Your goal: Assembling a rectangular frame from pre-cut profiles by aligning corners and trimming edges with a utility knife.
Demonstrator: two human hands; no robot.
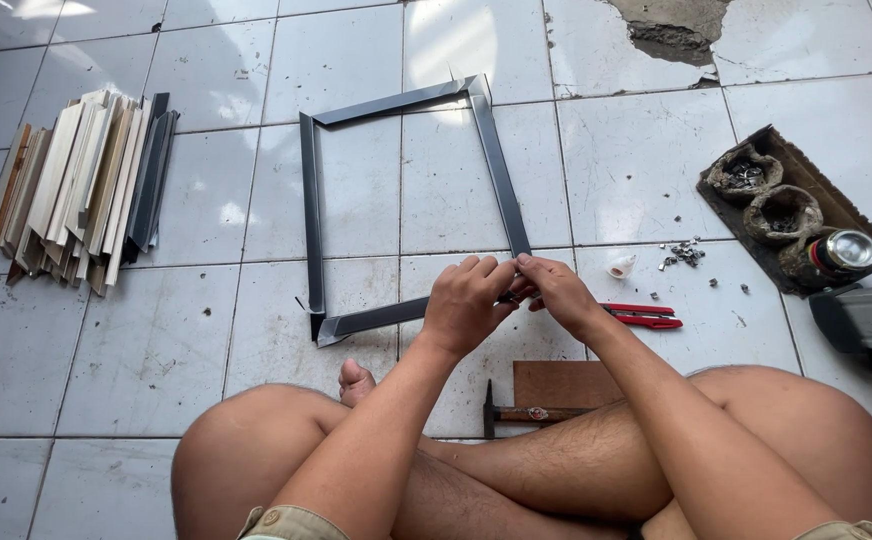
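On the white tiled floor (636, 170) in front of my crossed legs lies the dark grey rectangular moulding frame (312, 215), flat, its near right corner under my hands. Far left: stack of pale and dark moulding strips (81, 190), well apart from the frame. Far right: brown cardboard tray (806, 178) with small bags of metal hardware and a round tin. Near my knees: brown wooden block (566, 382), with a hammer (528, 413) just in front of it. Red-handled pliers (644, 316) beside my right wrist.

My left hand (466, 305) is clenched over the frame's corner joint. My right hand (559, 290) pinches a small item at that same corner, fingertips meeting the left's; cannot tell what it is.
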